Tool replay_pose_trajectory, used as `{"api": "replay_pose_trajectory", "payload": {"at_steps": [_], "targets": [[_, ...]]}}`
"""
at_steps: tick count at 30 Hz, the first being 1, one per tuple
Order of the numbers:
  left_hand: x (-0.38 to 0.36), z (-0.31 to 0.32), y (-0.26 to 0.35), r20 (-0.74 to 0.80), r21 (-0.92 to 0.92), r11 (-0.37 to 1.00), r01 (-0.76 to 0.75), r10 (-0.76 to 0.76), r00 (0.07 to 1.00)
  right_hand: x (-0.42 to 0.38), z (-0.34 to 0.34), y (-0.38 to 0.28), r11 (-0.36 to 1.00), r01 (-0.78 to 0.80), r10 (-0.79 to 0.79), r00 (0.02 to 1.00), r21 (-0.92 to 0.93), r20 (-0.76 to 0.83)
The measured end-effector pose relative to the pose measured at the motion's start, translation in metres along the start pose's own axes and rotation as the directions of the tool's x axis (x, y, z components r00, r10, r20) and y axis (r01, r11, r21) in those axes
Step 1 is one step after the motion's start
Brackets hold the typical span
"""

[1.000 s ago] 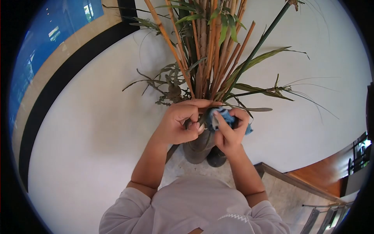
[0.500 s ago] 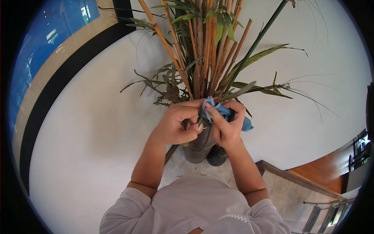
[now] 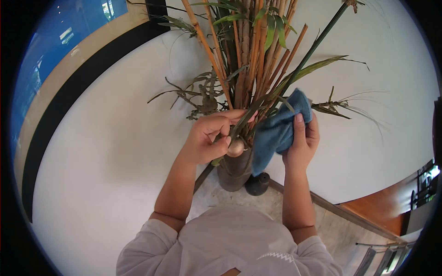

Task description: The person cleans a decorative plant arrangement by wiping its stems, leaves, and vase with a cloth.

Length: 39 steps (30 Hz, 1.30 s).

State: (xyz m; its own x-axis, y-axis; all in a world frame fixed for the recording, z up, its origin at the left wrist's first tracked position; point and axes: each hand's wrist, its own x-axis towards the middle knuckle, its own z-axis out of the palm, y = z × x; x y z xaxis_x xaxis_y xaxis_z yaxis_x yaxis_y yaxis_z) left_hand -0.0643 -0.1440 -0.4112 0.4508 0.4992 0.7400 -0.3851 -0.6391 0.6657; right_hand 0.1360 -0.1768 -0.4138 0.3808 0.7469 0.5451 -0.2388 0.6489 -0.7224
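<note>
A tall arrangement of brown stalks (image 3: 248, 64) and green leaves stands in a grey vase (image 3: 234, 172). At its lower left, my left hand (image 3: 209, 138) has its fingers closed at a long dark leaf (image 3: 244, 122). Just beside those fingers is a round, pale brown ball (image 3: 236, 147). My right hand (image 3: 302, 140) grips a blue cloth (image 3: 278, 131), which hangs down to the left in front of the lower stems. The cloth hides part of the stems and leaves behind it.
A small dark round pot (image 3: 257, 184) stands on the floor right of the vase. Behind the plant is a white wall (image 3: 106, 119). A blue panel (image 3: 69, 39) with a black border is at upper left, and a slatted chair (image 3: 386, 260) at lower right.
My right hand has moved right and up, away from my left hand. The blue cloth, bunched between both hands before, now hangs spread out from my right hand.
</note>
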Motion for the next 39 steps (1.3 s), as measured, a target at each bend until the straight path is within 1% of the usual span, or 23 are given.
{"api": "replay_pose_trajectory", "payload": {"at_steps": [1,2,5,6,8,9,12,14,15,18,21,24,26,27,29,30,32,33,34,35,36,37,39], "targets": [[0.001,0.0,0.001,0.01,0.017,1.0,-0.002,0.002,1.0,-0.006,0.002,-0.004,0.965,-0.141,0.137,0.99,0.22,0.034],[0.002,0.0,0.001,0.02,0.034,0.999,-0.004,0.004,1.0,-0.01,0.003,-0.007,0.914,-0.27,0.254,0.963,0.304,0.091],[0.007,0.002,0.003,-0.001,0.218,0.975,-0.034,0.035,0.999,-0.023,0.012,-0.009,0.863,-0.351,0.369,0.929,0.364,0.022],[0.007,0.003,0.003,-0.065,0.256,0.966,-0.024,0.042,0.997,-0.025,0.013,-0.01,0.838,-0.355,0.392,0.92,0.414,-0.004],[0.008,0.004,0.004,-0.195,0.33,0.944,0.005,0.063,0.979,-0.027,0.01,-0.002,0.849,-0.322,0.381,0.922,0.419,-0.063],[0.008,0.003,0.005,-0.18,0.361,0.932,0.006,0.064,0.982,-0.027,0.009,0.001,0.854,-0.307,0.377,0.922,0.421,-0.091],[0.008,0.002,0.012,-0.105,0.453,0.892,-0.001,0.054,0.993,-0.028,0.007,0.003,0.744,-0.517,0.57,0.821,0.424,0.001],[0.009,0.005,0.015,-0.018,0.507,0.862,-0.018,0.031,0.999,-0.026,0.009,-0.005,0.609,-0.626,0.651,0.745,0.487,0.144],[0.009,0.008,0.017,-0.011,0.527,0.85,-0.008,0.016,1.0,-0.024,0.01,-0.008,0.535,-0.675,0.68,0.701,0.508,0.215],[0.008,0.014,0.018,0.029,0.573,0.819,-0.001,-0.019,0.999,-0.018,0.008,-0.009,0.494,-0.695,0.635,0.699,0.523,0.329],[0.006,0.014,0.017,0.086,0.572,0.82,-0.011,-0.047,0.995,-0.013,0.004,-0.003,0.461,-0.614,0.492,0.778,0.641,0.391],[0.005,0.013,0.019,0.087,0.554,0.832,0.021,-0.083,0.993,-0.013,0.008,-0.009,0.46,-0.588,0.519,0.786,0.665,0.336],[0.006,0.013,0.021,0.078,0.572,0.82,0.032,-0.093,0.993,-0.014,0.009,-0.009,0.443,-0.614,0.554,0.76,0.653,0.339],[0.006,0.013,0.018,0.055,0.503,0.864,0.004,-0.037,0.998,-0.015,0.009,-0.009,0.434,-0.627,0.571,0.747,0.647,0.34],[0.007,0.015,0.007,-0.003,0.36,0.931,-0.065,0.071,0.997,-0.02,0.012,-0.002,0.502,-0.566,0.501,0.807,0.654,0.314],[0.009,0.022,0.005,-0.112,0.292,0.956,-0.003,0.038,0.993,-0.023,0.015,0.001,0.534,-0.533,0.463,0.834,0.656,0.3],[0.012,0.041,0.001,-0.318,0.134,0.986,0.101,-0.053,0.947,-0.028,0.029,0.001,0.694,-0.466,0.439,0.878,0.549,0.19],[0.013,0.047,0.0,-0.352,0.204,0.967,0.152,-0.072,0.933,-0.031,0.035,0.002,0.763,-0.43,0.418,0.898,0.483,0.138],[0.013,0.052,-0.001,-0.389,0.271,0.94,0.206,-0.088,0.917,-0.036,0.035,0.009,0.81,-0.426,0.403,0.904,0.403,0.146],[0.013,0.054,-0.001,-0.427,0.334,0.906,0.26,-0.1,0.899,-0.039,0.036,0.012,0.823,-0.413,0.385,0.91,0.391,0.151],[0.012,0.052,-0.003,-0.46,0.341,0.893,0.293,-0.113,0.88,-0.041,0.037,0.014,0.836,-0.397,0.364,0.918,0.378,0.158],[0.011,0.05,-0.007,-0.496,0.323,0.902,0.286,-0.096,0.863,-0.042,0.037,0.015,0.85,-0.38,0.344,0.925,0.365,0.163],[0.011,0.046,-0.014,-0.563,0.288,0.919,0.271,-0.067,0.824,-0.043,0.033,0.017,0.827,-0.408,0.397,0.911,0.387,0.114]]}}
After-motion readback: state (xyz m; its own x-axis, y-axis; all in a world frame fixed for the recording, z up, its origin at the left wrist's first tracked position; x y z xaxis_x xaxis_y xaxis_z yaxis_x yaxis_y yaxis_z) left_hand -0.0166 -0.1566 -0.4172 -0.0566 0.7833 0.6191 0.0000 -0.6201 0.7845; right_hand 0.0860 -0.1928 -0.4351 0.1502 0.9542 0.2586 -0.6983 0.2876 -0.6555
